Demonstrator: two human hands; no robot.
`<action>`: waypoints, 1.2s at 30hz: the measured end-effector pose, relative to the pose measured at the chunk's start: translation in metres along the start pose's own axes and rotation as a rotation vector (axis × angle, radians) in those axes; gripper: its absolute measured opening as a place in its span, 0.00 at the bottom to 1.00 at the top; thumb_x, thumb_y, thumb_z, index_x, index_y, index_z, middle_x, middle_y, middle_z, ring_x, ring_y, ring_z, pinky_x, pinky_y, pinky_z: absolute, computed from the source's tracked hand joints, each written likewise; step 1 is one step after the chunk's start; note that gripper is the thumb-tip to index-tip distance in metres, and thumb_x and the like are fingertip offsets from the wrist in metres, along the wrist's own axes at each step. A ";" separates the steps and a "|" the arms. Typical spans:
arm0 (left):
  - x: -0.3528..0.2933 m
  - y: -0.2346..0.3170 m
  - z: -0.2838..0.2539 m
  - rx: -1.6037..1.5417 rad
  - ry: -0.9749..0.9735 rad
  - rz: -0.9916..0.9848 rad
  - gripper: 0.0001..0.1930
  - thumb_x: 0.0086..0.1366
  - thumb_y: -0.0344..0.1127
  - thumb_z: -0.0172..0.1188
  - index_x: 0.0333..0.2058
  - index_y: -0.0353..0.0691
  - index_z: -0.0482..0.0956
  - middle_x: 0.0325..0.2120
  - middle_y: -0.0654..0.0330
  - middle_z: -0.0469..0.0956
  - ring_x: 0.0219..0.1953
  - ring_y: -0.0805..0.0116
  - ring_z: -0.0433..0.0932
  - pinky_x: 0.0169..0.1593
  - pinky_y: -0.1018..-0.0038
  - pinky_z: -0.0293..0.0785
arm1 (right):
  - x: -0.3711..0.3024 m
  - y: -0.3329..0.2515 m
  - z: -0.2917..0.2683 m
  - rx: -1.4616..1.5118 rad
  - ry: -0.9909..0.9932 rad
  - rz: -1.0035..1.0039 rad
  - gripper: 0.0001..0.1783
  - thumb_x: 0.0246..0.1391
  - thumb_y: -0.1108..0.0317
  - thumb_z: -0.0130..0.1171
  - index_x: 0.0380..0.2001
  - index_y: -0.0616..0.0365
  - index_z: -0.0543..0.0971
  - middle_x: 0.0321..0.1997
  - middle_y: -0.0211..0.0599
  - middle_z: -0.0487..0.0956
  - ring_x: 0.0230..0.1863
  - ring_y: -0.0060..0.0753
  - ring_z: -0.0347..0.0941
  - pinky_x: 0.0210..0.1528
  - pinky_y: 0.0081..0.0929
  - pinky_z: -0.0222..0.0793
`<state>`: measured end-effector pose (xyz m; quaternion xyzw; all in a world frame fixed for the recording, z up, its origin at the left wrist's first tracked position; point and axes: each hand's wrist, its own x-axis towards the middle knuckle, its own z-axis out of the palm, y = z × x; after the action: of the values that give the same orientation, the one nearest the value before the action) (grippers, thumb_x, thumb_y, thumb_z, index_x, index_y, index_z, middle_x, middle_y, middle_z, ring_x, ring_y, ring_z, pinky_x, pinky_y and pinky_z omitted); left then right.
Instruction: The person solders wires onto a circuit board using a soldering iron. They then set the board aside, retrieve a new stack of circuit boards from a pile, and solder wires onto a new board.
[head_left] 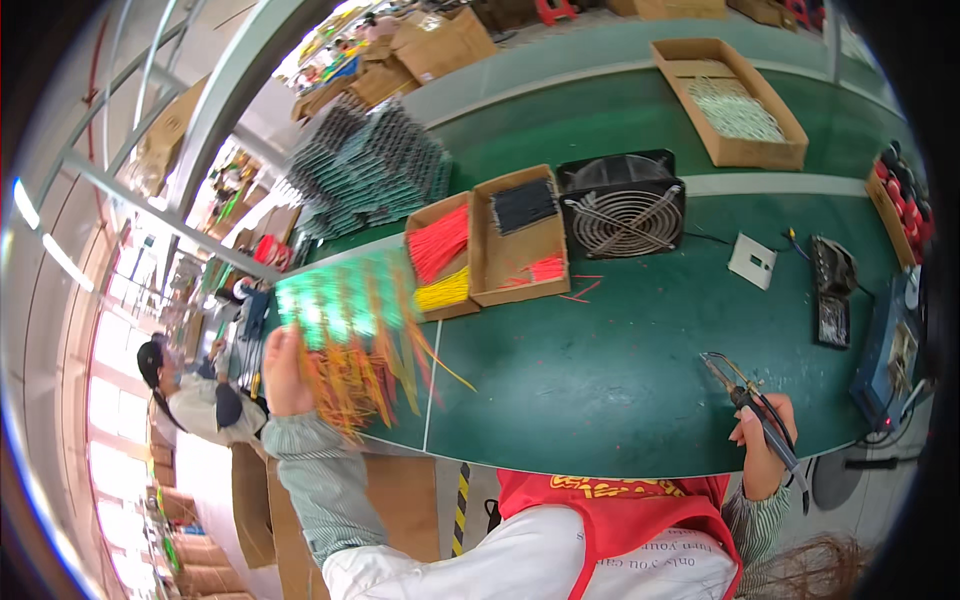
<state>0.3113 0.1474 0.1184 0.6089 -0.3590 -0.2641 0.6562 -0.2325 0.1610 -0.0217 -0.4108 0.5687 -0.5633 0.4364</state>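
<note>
At the left end of the bench, my left hand (287, 378) is closed on the near edge of a green circuit board panel (335, 297). Many thin orange, yellow and red wires (350, 390) hang from the panel. It tilts and catches bright light, so its details are washed out. Over on the right, my right hand (768, 432) is wrapped round the handle of a soldering iron (748, 402). The iron's tip points up and left, just above the green bench mat (580, 400), with a thin curved metal guide beside it. The iron and the panel are far apart.
Cardboard boxes of red wires (438, 243), yellow wires (443, 290) and black wires (523, 205) stand beside a black fan (625, 215). Behind them are stacked boards (375, 170). To the right lie a white plate (752, 262), black holder (832, 290) and blue soldering station (885, 350). Another person (205, 400) works at left.
</note>
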 end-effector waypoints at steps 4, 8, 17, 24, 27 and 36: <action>-0.002 0.033 -0.085 -0.170 0.388 0.132 0.08 0.68 0.36 0.52 0.38 0.38 0.74 0.31 0.62 0.77 0.29 0.77 0.75 0.33 0.82 0.70 | 0.005 0.004 0.002 -0.004 -0.053 -0.010 0.09 0.51 0.74 0.54 0.36 0.63 0.68 0.25 0.35 0.73 0.19 0.19 0.68 0.22 0.16 0.63; 0.000 -0.028 -0.223 0.444 0.562 -0.176 0.23 0.60 0.50 0.60 0.42 0.33 0.73 0.24 0.59 0.75 0.22 0.70 0.73 0.18 0.74 0.68 | 0.009 0.010 0.002 0.016 -0.088 -0.046 0.09 0.52 0.74 0.53 0.37 0.64 0.68 0.26 0.35 0.73 0.20 0.19 0.68 0.23 0.16 0.62; -0.029 -0.052 -0.171 1.403 0.661 0.334 0.27 0.59 0.47 0.59 0.50 0.31 0.71 0.47 0.43 0.71 0.51 0.47 0.68 0.55 0.60 0.62 | 0.008 0.020 -0.006 -0.043 -0.072 -0.051 0.10 0.54 0.72 0.55 0.37 0.63 0.68 0.26 0.34 0.73 0.20 0.18 0.67 0.22 0.15 0.60; -0.006 -0.014 0.004 1.348 0.167 0.703 0.19 0.57 0.34 0.60 0.47 0.34 0.71 0.43 0.47 0.72 0.47 0.51 0.71 0.50 0.61 0.67 | 0.003 0.024 -0.005 -0.032 0.017 -0.086 0.10 0.54 0.71 0.55 0.37 0.63 0.68 0.25 0.32 0.72 0.20 0.17 0.67 0.22 0.14 0.60; 0.044 -0.036 0.041 1.184 0.101 0.664 0.19 0.56 0.34 0.60 0.46 0.36 0.72 0.38 0.50 0.75 0.42 0.55 0.75 0.47 0.64 0.70 | 0.006 0.026 0.001 -0.065 0.039 -0.101 0.10 0.55 0.71 0.54 0.38 0.62 0.68 0.26 0.32 0.72 0.20 0.17 0.66 0.21 0.14 0.60; 0.204 -0.058 0.088 0.284 0.007 -0.136 0.32 0.59 0.44 0.62 0.57 0.37 0.62 0.53 0.50 0.68 0.45 0.57 0.73 0.45 0.62 0.70 | 0.007 0.033 0.007 -0.070 0.151 -0.137 0.11 0.54 0.72 0.55 0.39 0.65 0.68 0.27 0.33 0.70 0.20 0.18 0.67 0.22 0.17 0.64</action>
<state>0.3701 -0.0731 0.0918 0.7192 -0.3485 -0.2524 0.5456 -0.2268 0.1532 -0.0544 -0.4198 0.5898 -0.6012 0.3382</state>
